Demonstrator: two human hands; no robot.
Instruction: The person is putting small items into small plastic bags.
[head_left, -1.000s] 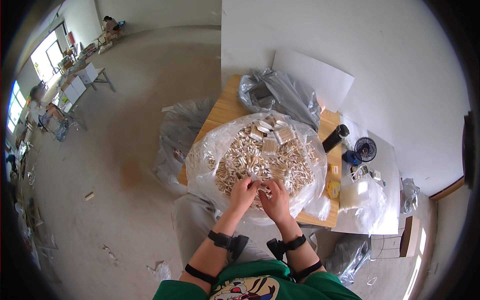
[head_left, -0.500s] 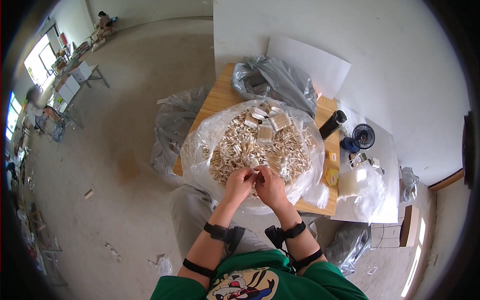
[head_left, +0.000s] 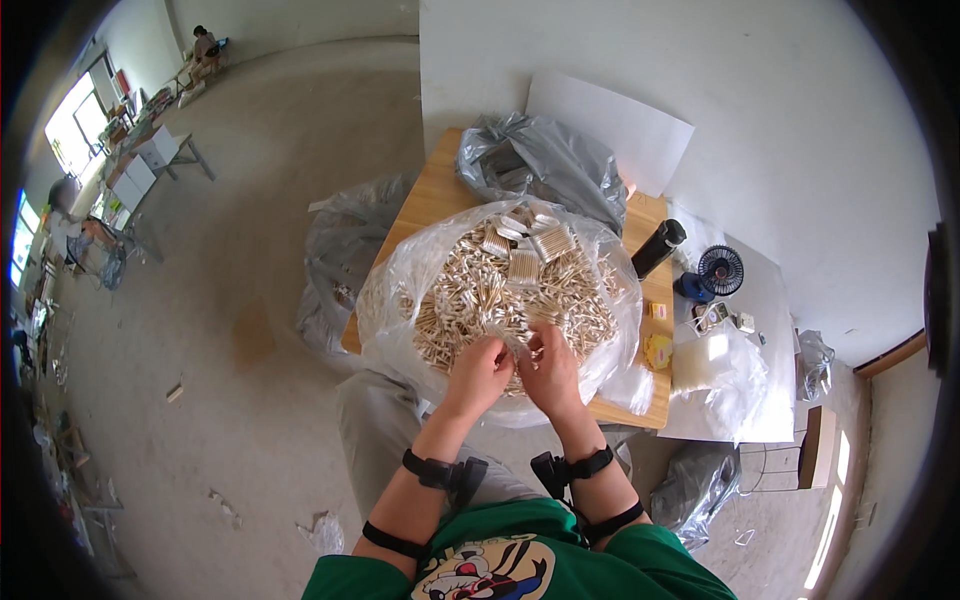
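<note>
A large clear plastic bag (head_left: 388,312), its mouth spread wide, holds a heap of loose cotton swabs (head_left: 462,290). On the far part of the heap lie several small packs of cotton swabs (head_left: 523,266). Over the near side of the heap, my left hand (head_left: 480,374) is closed, fingertips pinched together. Close beside it is my right hand (head_left: 552,372), its fingers curled inward and the thumb toward the left hand. Something small and pale, perhaps clear film, shows between the fingertips; I cannot make out what it is.
The bag rests on a wooden table (head_left: 412,222). A grey plastic bag (head_left: 560,160) lies at its far end, and a black bottle (head_left: 659,248) at the right edge. Farther right are a small fan (head_left: 720,270) and clear bags (head_left: 735,385). Two people sit far left.
My hands have drawn slightly apart at the fingertips. The right hand's fingers have lifted and opened a little, while the left stays pinched in nearly the same place.
</note>
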